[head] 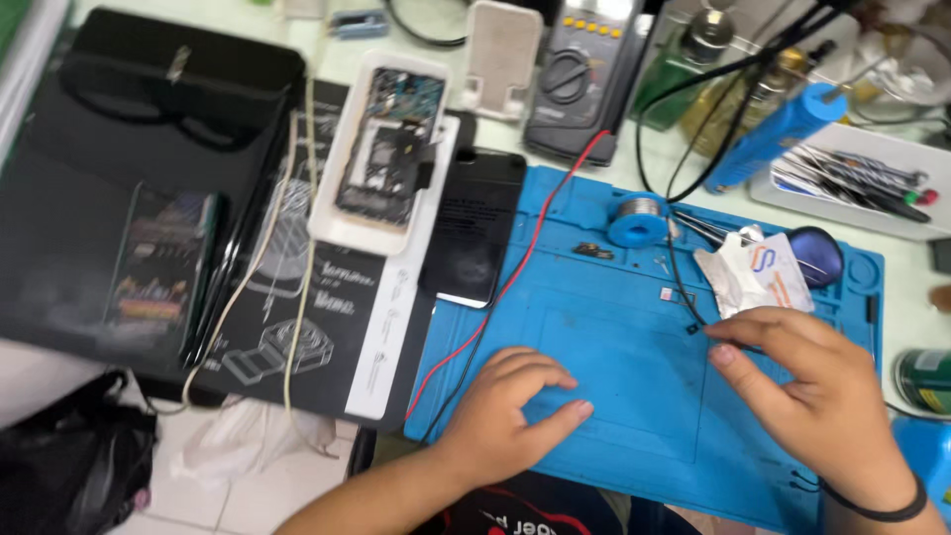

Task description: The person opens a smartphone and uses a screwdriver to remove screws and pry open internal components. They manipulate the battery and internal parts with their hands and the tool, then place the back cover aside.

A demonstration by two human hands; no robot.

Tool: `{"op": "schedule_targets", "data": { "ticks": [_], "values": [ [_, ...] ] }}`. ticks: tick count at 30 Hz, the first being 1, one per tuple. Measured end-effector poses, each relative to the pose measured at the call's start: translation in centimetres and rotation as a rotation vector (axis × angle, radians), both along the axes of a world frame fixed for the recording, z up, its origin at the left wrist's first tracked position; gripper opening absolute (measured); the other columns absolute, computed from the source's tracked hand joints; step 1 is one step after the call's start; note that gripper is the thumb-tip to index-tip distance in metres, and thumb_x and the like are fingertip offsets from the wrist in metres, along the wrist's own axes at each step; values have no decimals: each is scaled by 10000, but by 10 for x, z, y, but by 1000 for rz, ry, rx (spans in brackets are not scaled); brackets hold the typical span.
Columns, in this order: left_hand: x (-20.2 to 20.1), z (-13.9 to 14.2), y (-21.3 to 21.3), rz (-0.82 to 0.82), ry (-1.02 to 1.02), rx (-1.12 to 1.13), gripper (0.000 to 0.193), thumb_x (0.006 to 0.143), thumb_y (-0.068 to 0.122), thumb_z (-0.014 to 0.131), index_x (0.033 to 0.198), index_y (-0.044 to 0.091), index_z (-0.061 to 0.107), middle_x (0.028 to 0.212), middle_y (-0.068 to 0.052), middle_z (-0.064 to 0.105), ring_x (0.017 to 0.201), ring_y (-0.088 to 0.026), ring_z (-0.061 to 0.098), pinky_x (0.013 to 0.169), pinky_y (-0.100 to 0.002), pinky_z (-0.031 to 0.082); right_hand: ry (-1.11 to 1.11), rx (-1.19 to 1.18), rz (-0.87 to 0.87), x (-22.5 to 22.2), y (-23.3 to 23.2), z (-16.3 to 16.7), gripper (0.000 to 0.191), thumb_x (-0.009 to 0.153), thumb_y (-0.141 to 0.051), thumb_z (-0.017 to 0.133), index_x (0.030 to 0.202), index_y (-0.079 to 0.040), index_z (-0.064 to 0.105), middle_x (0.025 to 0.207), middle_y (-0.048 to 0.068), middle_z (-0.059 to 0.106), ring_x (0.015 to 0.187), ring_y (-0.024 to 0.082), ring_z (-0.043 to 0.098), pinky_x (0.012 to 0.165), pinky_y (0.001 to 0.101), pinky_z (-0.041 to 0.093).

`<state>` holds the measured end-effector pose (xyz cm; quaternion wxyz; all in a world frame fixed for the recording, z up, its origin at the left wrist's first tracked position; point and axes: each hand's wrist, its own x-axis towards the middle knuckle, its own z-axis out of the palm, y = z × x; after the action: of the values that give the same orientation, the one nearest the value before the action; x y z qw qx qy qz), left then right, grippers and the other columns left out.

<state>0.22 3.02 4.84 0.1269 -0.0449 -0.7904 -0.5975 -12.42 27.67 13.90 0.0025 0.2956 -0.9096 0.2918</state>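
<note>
My left hand (510, 411) rests on the near edge of a blue silicone work mat (614, 297), fingers curled, holding nothing. My right hand (807, 381) lies on the mat's right side, its fingertips at a thin black wire (684, 287) and just below a crumpled silver foil packet (753, 277). Whether it pinches the wire I cannot tell. An opened phone (389, 144) with exposed circuit board lies in a white tray at the upper left of the mat, beside a black phone screen (474, 228).
A multimeter (584, 74), a solder spool (639, 220), a blue tool handle (778, 134) and a white tray of tweezers (852, 178) line the back. A black case (139, 178), red and black leads (525, 248), and a black bag (69, 466) sit left.
</note>
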Motion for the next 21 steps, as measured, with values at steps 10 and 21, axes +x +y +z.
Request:
{"op": "schedule_targets", "data": {
  "ticks": [10, 21],
  "values": [
    [-9, 2, -7, 17, 28, -68, 237, 872, 251, 806, 968, 52, 720, 1019, -94, 747, 1028, -292, 674, 928, -400, 515, -309, -48, 184, -35, -99, -16, 318, 855, -294, 750, 1087, -76, 753, 936, 53, 786, 810, 145, 753, 712, 299, 585],
    [-7, -3, -4, -6, 80, -49, 254, 900, 286, 782, 977, 54, 715, 1016, -90, 737, 1033, -296, 669, 936, -399, 518, -131, -27, 98, -56, -200, -41, 302, 848, -294, 776, 989, -36, 707, 835, 132, 752, 748, 236, 733, 678, 356, 565]
  ]
}}
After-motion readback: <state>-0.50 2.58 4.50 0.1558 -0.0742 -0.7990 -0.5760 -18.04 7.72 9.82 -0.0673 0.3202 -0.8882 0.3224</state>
